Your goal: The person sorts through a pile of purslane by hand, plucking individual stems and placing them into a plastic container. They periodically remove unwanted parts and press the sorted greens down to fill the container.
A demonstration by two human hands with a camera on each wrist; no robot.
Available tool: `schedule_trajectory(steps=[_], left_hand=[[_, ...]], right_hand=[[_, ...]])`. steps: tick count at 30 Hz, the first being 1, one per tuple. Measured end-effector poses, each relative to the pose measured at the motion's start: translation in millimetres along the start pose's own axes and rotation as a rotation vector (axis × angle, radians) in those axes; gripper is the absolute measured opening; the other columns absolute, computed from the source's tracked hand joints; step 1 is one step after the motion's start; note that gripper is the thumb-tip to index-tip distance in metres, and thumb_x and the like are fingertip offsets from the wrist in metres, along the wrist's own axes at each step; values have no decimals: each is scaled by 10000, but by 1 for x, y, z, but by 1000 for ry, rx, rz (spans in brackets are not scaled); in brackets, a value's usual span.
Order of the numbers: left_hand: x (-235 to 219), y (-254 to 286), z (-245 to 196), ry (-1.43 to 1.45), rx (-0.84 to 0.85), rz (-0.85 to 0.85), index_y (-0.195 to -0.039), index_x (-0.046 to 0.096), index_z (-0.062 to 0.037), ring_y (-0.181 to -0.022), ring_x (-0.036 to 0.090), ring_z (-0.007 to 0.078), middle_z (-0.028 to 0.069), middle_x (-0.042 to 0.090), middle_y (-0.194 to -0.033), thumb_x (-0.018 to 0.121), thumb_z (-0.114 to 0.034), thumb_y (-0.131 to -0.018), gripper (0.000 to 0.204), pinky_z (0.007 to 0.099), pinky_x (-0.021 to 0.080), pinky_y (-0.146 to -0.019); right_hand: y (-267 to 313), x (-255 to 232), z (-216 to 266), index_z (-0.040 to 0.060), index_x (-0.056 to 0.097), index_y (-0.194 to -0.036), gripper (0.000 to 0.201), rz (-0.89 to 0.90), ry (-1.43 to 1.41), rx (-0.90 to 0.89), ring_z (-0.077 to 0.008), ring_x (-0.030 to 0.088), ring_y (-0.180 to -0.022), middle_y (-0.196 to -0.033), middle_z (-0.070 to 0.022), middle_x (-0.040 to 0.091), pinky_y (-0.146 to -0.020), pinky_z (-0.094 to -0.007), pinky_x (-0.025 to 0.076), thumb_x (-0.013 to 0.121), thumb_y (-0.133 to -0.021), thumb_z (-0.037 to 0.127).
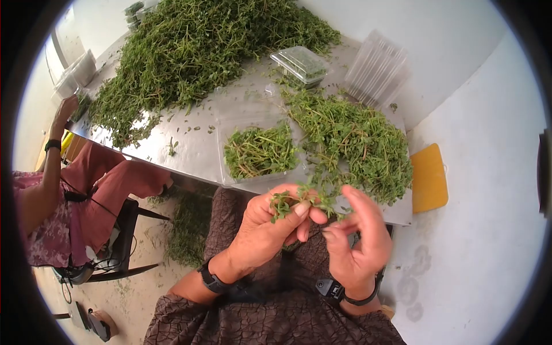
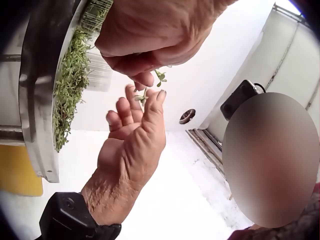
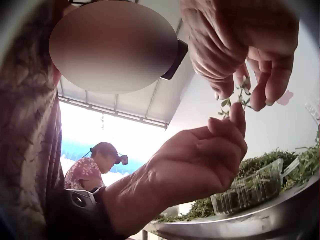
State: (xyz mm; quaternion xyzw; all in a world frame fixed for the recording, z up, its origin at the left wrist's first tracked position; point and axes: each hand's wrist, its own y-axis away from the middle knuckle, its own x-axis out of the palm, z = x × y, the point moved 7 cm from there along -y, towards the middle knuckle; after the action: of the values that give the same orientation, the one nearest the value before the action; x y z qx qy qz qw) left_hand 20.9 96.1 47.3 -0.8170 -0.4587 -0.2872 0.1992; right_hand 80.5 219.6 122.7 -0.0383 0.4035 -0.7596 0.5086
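Observation:
My left hand (image 1: 259,224) pinches small leafy green sprigs (image 1: 282,206) between thumb and fingers, above my lap and in front of the table. Close on its right is my right hand (image 1: 362,241), thumb and fingers spread around the sprigs' leafy end. In the left wrist view, a sprig tip (image 2: 142,98) shows between the right thumb and forefinger, which stand apart. The right wrist view shows the sprig (image 3: 242,95) rising from the left fingertips towards the right hand. Beyond the hands, an open clear plastic box (image 1: 223,167) holds cut green stems (image 1: 261,150).
A large heap of greens (image 1: 172,57) covers the back of the metal table (image 1: 190,135), a smaller pile (image 1: 356,141) the right. Nearby are a closed clear box (image 1: 300,64) and stacked empty boxes (image 1: 376,72). Another person (image 1: 52,213) sits at left; a yellow board (image 1: 429,178) stands right.

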Motion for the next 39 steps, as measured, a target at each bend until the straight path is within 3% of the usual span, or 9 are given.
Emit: schedule_trajectory(steps=[4, 8, 15, 18, 20, 24, 27, 32, 39], left_hand=[[-1, 7, 5, -59, -7, 85, -1166, 601, -48, -618, 493, 42, 4, 636, -857, 536, -129, -1009, 188, 192, 350, -499], [-4, 12, 9, -78, -174, 120, -1257, 542, 7, -673, 500, 73, 68, 646, -932, 504, -116, -1009, 280, 203, 381, -545], [-13, 17, 11, -125, -254, 109, -1173, 585, 1, -658, 497, 52, 62, 654, -940, 527, -123, -1003, 218, 184, 375, -525], [-19, 19, 13, -142, -293, 59, -1139, 600, -13, -634, 507, 42, 45, 657, -905, 538, -128, -1000, 191, 175, 370, -493], [-23, 19, 13, -153, -338, 7, -1112, 620, -26, -580, 507, 40, 25, 657, -830, 549, -133, -996, 172, 169, 363, -470], [-26, 18, 12, -217, -325, -4, -993, 650, -32, -555, 486, 23, -14, 630, -752, 531, -131, -1004, 155, 183, 384, -484], [-25, 18, 19, -237, -303, 77, -916, 651, -43, -533, 474, 21, -20, 616, -707, 536, -132, -998, 168, 186, 377, -478], [-28, 23, 17, -267, -350, 121, -846, 619, -52, -527, 465, 24, -23, 606, -702, 551, -182, -1000, 212, 190, 358, -471], [-24, 27, 18, -223, -407, 133, -892, 614, -50, -539, 464, 28, -25, 592, -698, 540, -182, -1005, 189, 194, 364, -479]], right_hand=[[8, 14, -10, -19, 628, -975, 148, 129, -13, -84, -211, 666, -625, -808, -155, 684, -542, -278, 503, 695, -844, -10], [10, 11, -19, -9, 629, -951, 121, 170, -13, 21, -209, 639, -593, -779, -128, 668, -533, -282, 488, 688, -845, -8], [19, 15, -34, -6, 630, -935, 127, 218, 12, 72, -209, 618, -569, -769, -126, 661, -519, -281, 474, 699, -828, -7], [16, 18, -28, -11, 637, -951, 171, 256, 68, -37, -230, 621, -592, -844, -144, 671, -535, -295, 489, 715, -798, -7], [11, 11, -17, -8, 650, -988, 239, 126, 248, -127, -260, 639, -731, -992, -164, 677, -635, -345, 520, 741, -770, 30], [4, 14, 10, 3, 670, -997, 295, 242, 404, -343, -280, 589, -1004, -1150, -147, 657, -845, -411, 488, 764, -729, 86], [10, 31, 6, -1, 660, -1003, 340, 430, 378, -383, -313, 600, -967, -1125, -134, 664, -825, -416, 486, 768, -706, 124], [20, 41, -4, -23, 648, -1019, 366, 534, 371, -333, -271, 595, -845, -946, -102, 651, -813, -424, 486, 751, -676, 52], [23, 47, -1, -45, 649, -1037, 345, 513, 430, -392, -246, 591, -809, -841, -84, 615, -740, -374, 494, 716, -707, 32]])
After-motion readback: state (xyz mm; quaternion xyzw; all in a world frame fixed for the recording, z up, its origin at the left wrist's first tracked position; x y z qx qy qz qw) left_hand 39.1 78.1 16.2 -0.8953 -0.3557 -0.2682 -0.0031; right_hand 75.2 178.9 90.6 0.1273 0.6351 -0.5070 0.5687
